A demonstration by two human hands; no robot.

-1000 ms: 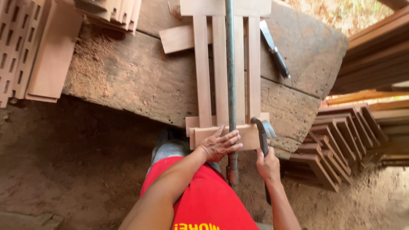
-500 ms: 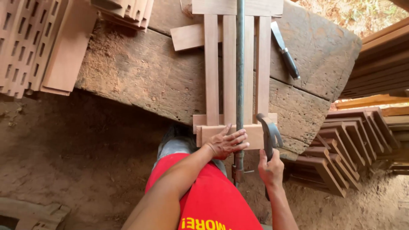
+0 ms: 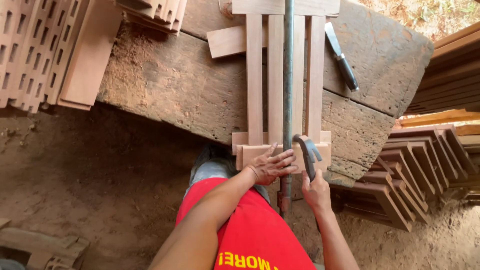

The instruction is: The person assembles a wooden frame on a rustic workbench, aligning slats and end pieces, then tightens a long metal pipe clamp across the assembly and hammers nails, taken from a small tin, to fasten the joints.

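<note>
A slatted wooden frame (image 3: 255,80) lies on a rough, worn workbench (image 3: 165,80), with a long metal bar clamp (image 3: 288,70) running down its middle. My left hand (image 3: 270,166) rests flat with spread fingers on the wooden end block (image 3: 250,150) at the near edge. My right hand (image 3: 316,192) grips the handle of a claw hammer (image 3: 308,150), whose dark head sits against the near end of the frame beside the clamp bar.
A dark-handled knife (image 3: 341,57) lies on the bench to the right of the frame. A loose wood offcut (image 3: 225,41) sits left of it. Slatted panels (image 3: 30,55) stack at the left; finished wooden pieces (image 3: 420,160) pile at the right. Dirt floor below.
The view has shifted slightly and the bench sits more to the right. The hammer head has stayed at the frame's near end; my left hand stays pressed on the end block.
</note>
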